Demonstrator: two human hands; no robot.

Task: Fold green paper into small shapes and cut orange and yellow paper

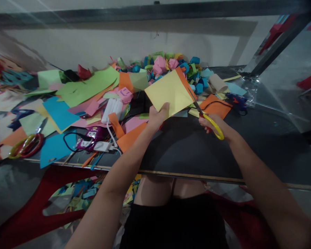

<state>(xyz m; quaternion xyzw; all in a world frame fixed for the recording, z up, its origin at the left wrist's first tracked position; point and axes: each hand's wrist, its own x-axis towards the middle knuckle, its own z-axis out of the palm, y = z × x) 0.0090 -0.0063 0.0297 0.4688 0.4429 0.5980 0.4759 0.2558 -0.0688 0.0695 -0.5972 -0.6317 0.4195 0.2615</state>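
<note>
My left hand (pixel 159 116) grips a yellow sheet of paper (pixel 171 92) by its near edge, thumb on top. An orange sheet (pixel 180 73) shows behind the yellow one along its right side. In my right hand (pixel 212 124) is a pair of scissors (pixel 214 127) with a yellow handle and a red one. Their blades lie at the right edge of the held sheets; how far they are apart is hard to make out. Just beyond the scissors lies an orange paper piece (pixel 217 106) on the dark table (pixel 186 148).
Folded paper pieces (pixel 160 65) in several colours are heaped at the back by the wall. Coloured sheets (pixel 90 84), a white power strip (pixel 111 110) and a second pair of scissors (pixel 32 145) cover the left side. A cardboard tube (pixel 217 83) lies back right. Paper scraps (pixel 80 193) lie below the table.
</note>
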